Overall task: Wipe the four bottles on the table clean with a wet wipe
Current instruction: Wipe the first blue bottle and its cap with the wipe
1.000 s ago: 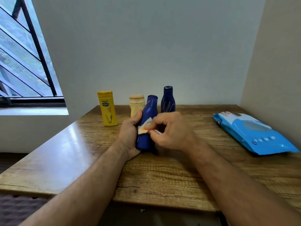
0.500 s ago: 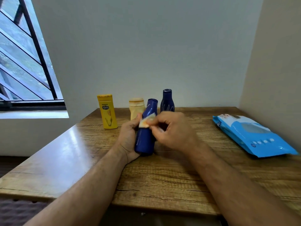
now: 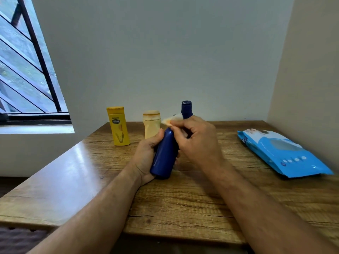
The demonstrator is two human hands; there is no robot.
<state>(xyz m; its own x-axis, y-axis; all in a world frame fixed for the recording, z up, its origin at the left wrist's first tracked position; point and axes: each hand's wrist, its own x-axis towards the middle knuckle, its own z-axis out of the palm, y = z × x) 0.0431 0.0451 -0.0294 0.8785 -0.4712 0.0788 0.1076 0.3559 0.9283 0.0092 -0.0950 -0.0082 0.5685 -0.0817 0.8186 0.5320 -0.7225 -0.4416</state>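
Blue bottle (image 3: 163,154) mid-frame sits clasped in my left grip (image 3: 146,156); right grip (image 3: 194,142) pinches the wipe (image 3: 169,121) at its neck: I should rotate steadily.

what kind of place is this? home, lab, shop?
Likely a room in a home, not a lab: a wooden table pushed into a plain wall corner, a barred window at the left, and household items, namely lotion-type bottles and a blue wet wipe pack.
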